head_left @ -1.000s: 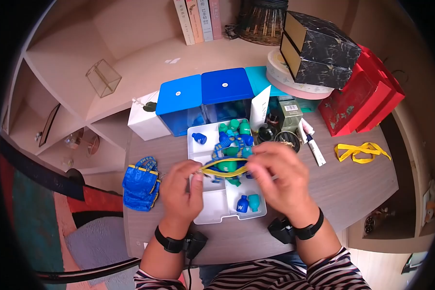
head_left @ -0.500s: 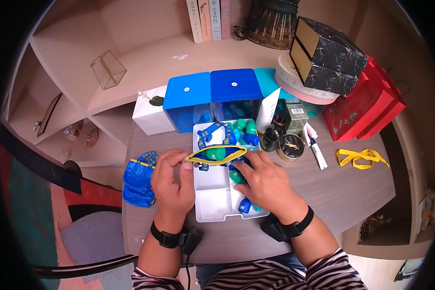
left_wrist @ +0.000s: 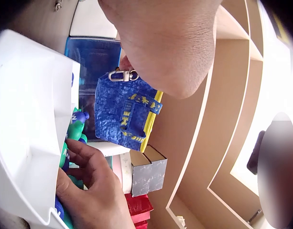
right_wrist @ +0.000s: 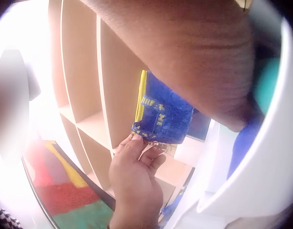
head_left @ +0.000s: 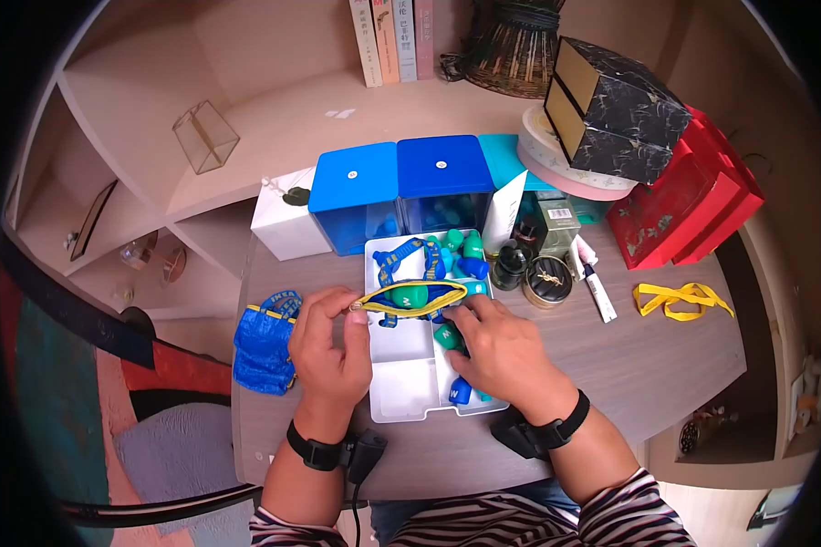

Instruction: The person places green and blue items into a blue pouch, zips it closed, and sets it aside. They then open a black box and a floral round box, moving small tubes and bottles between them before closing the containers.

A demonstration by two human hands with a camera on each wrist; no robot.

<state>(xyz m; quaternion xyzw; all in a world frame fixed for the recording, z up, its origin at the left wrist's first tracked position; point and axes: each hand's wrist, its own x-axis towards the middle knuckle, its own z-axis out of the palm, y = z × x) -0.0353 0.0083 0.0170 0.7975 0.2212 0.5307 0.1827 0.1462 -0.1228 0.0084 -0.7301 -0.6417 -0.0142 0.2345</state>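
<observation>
And here we are, mid-fill by the look of it: the blue pouch (left_wrist: 108,109) hangs over the white tray (head_left: 401,387), yellow zip gaping, a green bottle (head_left: 410,296) showing in its mouth. The left hand (head_left: 330,346) has the pouch's corner pinched between its fingers, beside the metal clasp (left_wrist: 122,76). Down goes our eye to the right hand (head_left: 506,351), in among the little bottles on the tray's 3 o'clock side, fingers bent, thumb and forefinger apart around another green bottle (head_left: 445,336); whether they grip it, I cannot tell. A blue bottle (head_left: 460,391) waits at 5 o'clock.

The next move, I'd judge, calls for a firm pinch on one bottle and a short lift to that mouth, held wide and steady; a slack zip could snag it.

Round the worktop (head_left: 666,365) from the tray: more blue bags (head_left: 263,351) at 9, a light-blue-lidded box (head_left: 353,173) at 11, a dark-blue-lidded box (head_left: 441,169) at 12, a red paper bag (head_left: 675,201) at 2, a yellow ribbon (head_left: 680,301) at 3. Beyond, pale shelving (head_left: 274,123), with books (head_left: 401,41) upright at 12.
</observation>
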